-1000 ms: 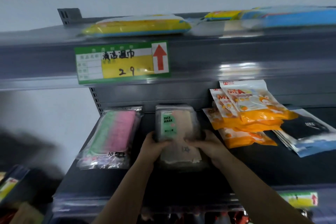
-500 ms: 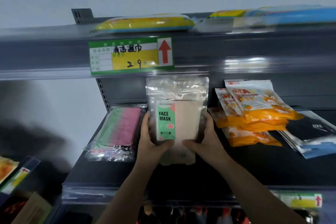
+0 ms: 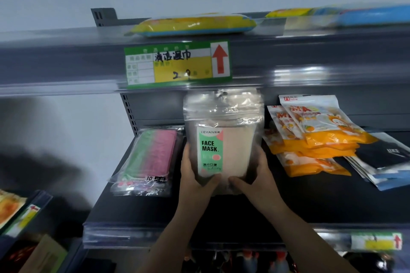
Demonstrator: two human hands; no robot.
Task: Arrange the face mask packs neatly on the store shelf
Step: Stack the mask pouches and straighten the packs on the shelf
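Observation:
A clear face mask pack with a green "FACE MASK" label and beige masks stands upright over the dark shelf. My left hand grips its lower left edge and my right hand its lower right edge. A pink-and-green mask pack lies flat to the left. Orange mask packs are piled loosely to the right, with black-and-blue packs beyond them.
The upper shelf hangs low above, carrying a green price tag and yellow wipe packs. A second price tag sits on the shelf's front rail. A neighbouring shelf with packs is at lower left.
The beige pack lay flat on the shelf a second ago. Both hands have lifted it and stood it upright, facing me.

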